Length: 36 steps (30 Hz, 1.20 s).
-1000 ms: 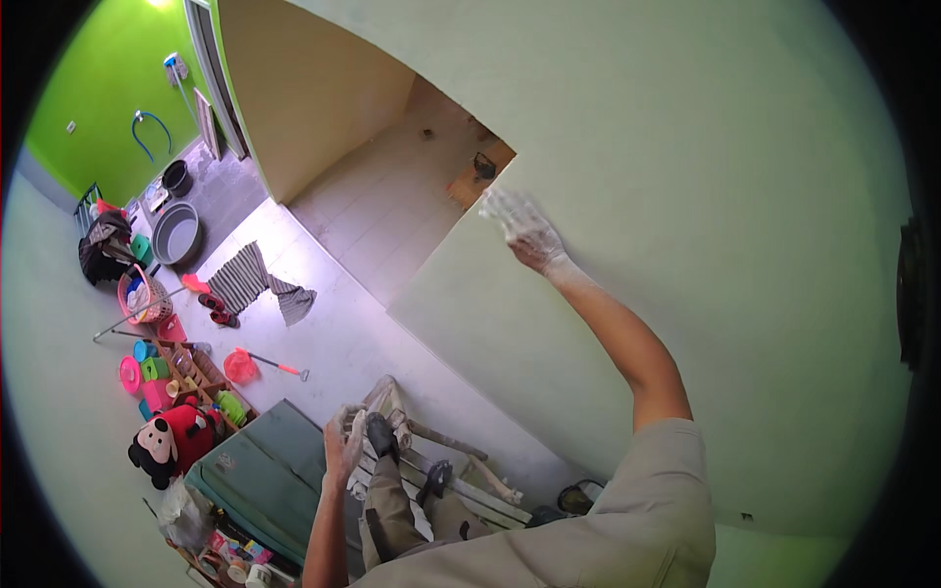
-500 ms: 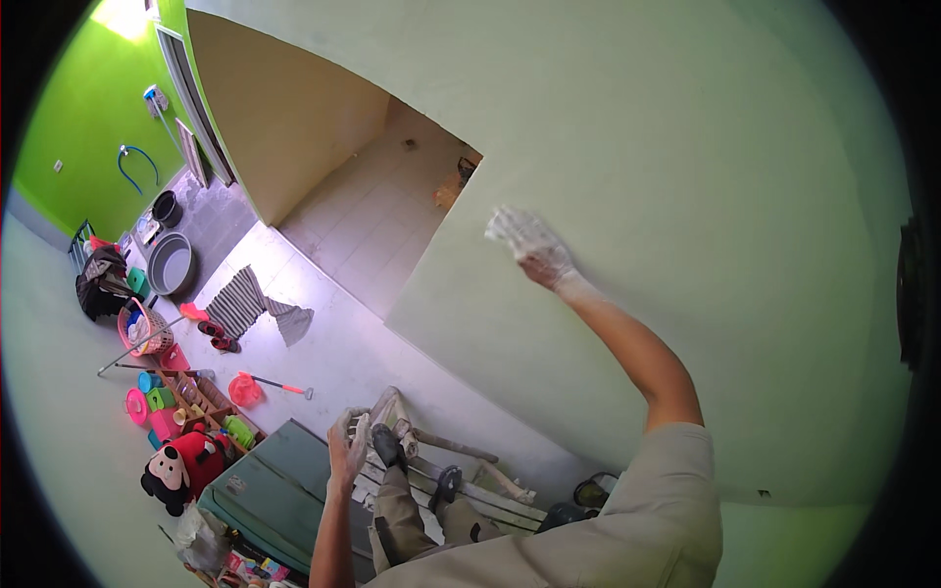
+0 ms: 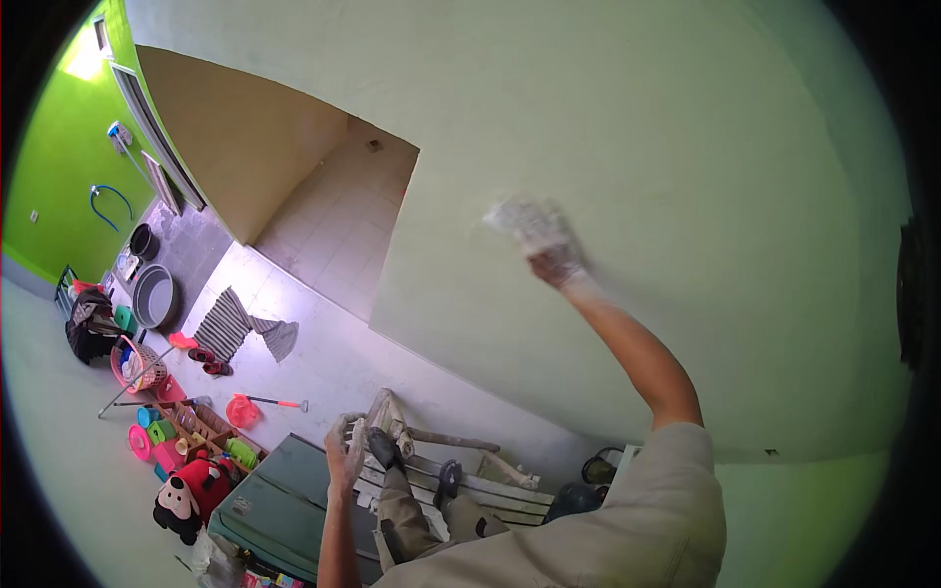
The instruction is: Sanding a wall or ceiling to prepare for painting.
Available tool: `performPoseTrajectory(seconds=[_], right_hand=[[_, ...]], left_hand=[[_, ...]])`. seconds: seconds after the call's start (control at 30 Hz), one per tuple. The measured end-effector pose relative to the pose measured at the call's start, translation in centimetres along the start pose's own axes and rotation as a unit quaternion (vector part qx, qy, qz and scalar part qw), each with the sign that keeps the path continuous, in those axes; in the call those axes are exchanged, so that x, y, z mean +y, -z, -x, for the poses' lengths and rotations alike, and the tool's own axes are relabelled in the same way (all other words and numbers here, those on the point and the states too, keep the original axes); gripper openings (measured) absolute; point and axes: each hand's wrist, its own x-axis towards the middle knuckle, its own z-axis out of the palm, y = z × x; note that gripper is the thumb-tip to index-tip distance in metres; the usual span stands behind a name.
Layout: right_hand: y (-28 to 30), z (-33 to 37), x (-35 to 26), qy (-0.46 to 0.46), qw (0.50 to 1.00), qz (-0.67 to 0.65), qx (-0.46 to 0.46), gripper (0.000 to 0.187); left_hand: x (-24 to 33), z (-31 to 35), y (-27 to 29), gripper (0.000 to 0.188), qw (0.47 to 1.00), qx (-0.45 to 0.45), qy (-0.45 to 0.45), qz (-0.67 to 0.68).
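Note:
Against the pale green wall (image 3: 608, 108), my right hand (image 3: 539, 235) is raised at the end of an outstretched arm. White dust or paste coats its fingers, and motion smears them. Whether something lies under that palm is hidden. Low on the left, my left hand (image 3: 342, 449) is up beside the grey-green cabinet (image 3: 279, 500), its whitened fingers bent round something pale that I cannot make out. Below me is a slatted wooden bench (image 3: 490, 502) with splashes of white, and my dark-shod feet are over its slats.
Left of the cabinet sit a red-and-black plush toy (image 3: 186, 495) and a crate of plastic containers (image 3: 201, 426). Beyond lie a striped cloth (image 3: 225, 323), a pink basket (image 3: 137, 365) and a grey tub (image 3: 155, 296). The wall ends at a doorway (image 3: 338, 216).
My view has turned, so the doorway sits farther left. My right hand stays against the wall but is more smeared by motion; my left hand is held much the same.

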Motion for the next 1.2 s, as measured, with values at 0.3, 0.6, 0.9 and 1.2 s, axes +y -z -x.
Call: performPoseTrajectory(seconds=[0.3,0.6,0.9,1.2], right_hand=[[3.5,4.4,2.4,-0.062,0.993,0.068,0.081,0.06],[17.5,-0.4,9.0,-0.211,0.898,0.197,0.332,0.055],[6.0,6.1,5.2,0.046,0.992,0.12,0.008,0.063],[9.7,0.3,6.6,-0.158,0.963,0.026,0.217,0.053]], left_hand=[[0.5,-1.2,-2.6,0.022,0.999,-0.014,-0.039,-0.022],[7.9,-5.8,-5.8,0.021,0.991,-0.078,-0.1,-0.049],[35.0,-19.2,-10.0,0.059,0.813,0.074,-0.531,-0.227],[35.7,-24.4,-14.2,0.109,0.787,0.083,-0.516,-0.327]])
